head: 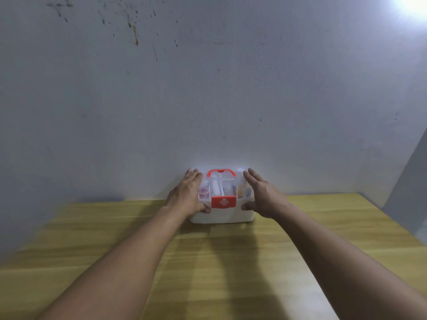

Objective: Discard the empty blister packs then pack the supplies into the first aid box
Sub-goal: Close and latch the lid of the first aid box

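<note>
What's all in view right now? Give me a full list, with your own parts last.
first aid box: one, white base with clear lid, far side of table against wall.
latch: one, red with white cross, front of box.
handle: one, red, on top of lid.
supplies: several, blurred, seen through lid.
table: one, yellow wood.
wall: one, pale grey, stained.
left hand: flat on lid's left end.
right hand: at lid's right end.

Stained pale wall (208,88), wooden table (231,262)
</note>
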`<state>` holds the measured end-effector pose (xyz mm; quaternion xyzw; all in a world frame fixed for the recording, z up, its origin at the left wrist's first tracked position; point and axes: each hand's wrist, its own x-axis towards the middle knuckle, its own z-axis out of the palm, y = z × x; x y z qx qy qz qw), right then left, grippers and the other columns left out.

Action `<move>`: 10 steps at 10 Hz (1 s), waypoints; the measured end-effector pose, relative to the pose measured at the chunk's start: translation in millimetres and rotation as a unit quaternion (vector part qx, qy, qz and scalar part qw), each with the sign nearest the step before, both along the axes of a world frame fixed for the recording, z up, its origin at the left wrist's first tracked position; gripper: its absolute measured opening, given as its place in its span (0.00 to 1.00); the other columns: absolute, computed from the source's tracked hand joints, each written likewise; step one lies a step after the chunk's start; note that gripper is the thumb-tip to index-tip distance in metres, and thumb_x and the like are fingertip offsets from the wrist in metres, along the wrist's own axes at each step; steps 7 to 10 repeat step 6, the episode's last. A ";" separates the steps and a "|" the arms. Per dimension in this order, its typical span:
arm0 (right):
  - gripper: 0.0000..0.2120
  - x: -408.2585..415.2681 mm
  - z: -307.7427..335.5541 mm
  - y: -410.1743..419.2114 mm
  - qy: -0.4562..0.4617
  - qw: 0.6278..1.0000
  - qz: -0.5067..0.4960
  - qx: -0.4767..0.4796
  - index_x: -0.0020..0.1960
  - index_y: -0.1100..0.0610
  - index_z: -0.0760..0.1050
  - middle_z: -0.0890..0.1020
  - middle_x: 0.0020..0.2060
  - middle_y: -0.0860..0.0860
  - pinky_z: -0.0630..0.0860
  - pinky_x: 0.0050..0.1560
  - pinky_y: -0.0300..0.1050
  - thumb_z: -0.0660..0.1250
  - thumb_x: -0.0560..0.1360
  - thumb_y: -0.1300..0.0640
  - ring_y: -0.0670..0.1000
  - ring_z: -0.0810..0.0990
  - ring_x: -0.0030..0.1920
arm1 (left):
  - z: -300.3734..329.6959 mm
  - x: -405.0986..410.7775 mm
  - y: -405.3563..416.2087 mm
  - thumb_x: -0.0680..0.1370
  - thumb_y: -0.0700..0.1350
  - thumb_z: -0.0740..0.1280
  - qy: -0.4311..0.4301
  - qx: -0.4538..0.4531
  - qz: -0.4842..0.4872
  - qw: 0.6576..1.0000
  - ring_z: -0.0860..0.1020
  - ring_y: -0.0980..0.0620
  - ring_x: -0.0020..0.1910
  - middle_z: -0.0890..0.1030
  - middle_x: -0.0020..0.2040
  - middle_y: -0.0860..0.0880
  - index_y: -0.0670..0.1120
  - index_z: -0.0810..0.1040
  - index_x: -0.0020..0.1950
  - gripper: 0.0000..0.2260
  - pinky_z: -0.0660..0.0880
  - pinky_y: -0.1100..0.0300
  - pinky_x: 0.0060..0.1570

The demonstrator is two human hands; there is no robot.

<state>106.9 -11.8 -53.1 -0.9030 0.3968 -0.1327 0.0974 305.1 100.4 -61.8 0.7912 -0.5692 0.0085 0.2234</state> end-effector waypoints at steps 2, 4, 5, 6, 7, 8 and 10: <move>0.51 0.0 0.0 5.5 0.003 1.000 0.003 -0.014 0.78 0.54 0.42 0.44 0.79 0.49 0.71 0.66 0.56 0.75 0.70 0.50 0.60 0.67 0.71 | 2.3 -2.9 0.7 0.66 0.55 0.77 -0.045 0.038 0.012 0.998 0.43 0.51 0.78 0.47 0.80 0.48 0.45 0.47 0.78 0.52 0.51 0.45 0.76; 0.52 -20.7 -20.5 24.5 -0.068 0.997 -0.026 -0.017 0.76 0.59 0.33 0.35 0.77 0.53 0.69 0.66 0.51 0.69 0.73 0.44 0.57 0.59 0.75 | -1.0 -15.6 20.1 0.68 0.64 0.70 -0.101 0.087 0.051 0.990 0.24 0.45 0.71 0.19 0.69 0.45 0.46 0.22 0.70 0.60 0.33 0.37 0.71; 0.50 -41.8 -31.3 34.6 -0.084 0.996 -0.041 0.002 0.77 0.58 0.35 0.38 0.78 0.52 0.65 0.69 0.50 0.67 0.74 0.42 0.54 0.56 0.76 | -2.0 -26.7 38.3 0.69 0.64 0.69 -0.068 0.049 0.041 0.996 0.26 0.46 0.73 0.21 0.71 0.46 0.48 0.26 0.73 0.56 0.36 0.40 0.73; 0.47 -76.6 -43.5 54.1 -0.095 0.994 -0.045 0.034 0.78 0.57 0.41 0.44 0.79 0.51 0.57 0.73 0.47 0.67 0.74 0.41 0.51 0.52 0.77 | -10.5 -40.5 72.9 0.70 0.64 0.67 -0.033 0.024 0.028 0.999 0.32 0.48 0.76 0.28 0.76 0.48 0.50 0.33 0.77 0.51 0.38 0.45 0.75; 0.47 -76.6 -43.5 54.1 -0.095 0.994 -0.045 0.034 0.78 0.57 0.41 0.44 0.79 0.51 0.57 0.73 0.47 0.67 0.74 0.41 0.51 0.52 0.77 | -10.5 -40.5 72.9 0.70 0.64 0.67 -0.033 0.024 0.028 0.999 0.32 0.48 0.76 0.28 0.76 0.48 0.50 0.33 0.77 0.51 0.38 0.45 0.75; 0.47 -76.6 -43.5 54.1 -0.095 0.994 -0.045 0.034 0.78 0.57 0.41 0.44 0.79 0.51 0.57 0.73 0.47 0.67 0.74 0.41 0.51 0.52 0.77 | -10.5 -40.5 72.9 0.70 0.64 0.67 -0.033 0.024 0.028 0.999 0.32 0.48 0.76 0.28 0.76 0.48 0.50 0.33 0.77 0.51 0.38 0.45 0.75; 0.47 -76.6 -43.5 54.1 -0.095 0.994 -0.045 0.034 0.78 0.57 0.41 0.44 0.79 0.51 0.57 0.73 0.47 0.67 0.74 0.41 0.51 0.52 0.77 | -10.5 -40.5 72.9 0.70 0.64 0.67 -0.033 0.024 0.028 0.999 0.32 0.48 0.76 0.28 0.76 0.48 0.50 0.33 0.77 0.51 0.38 0.45 0.75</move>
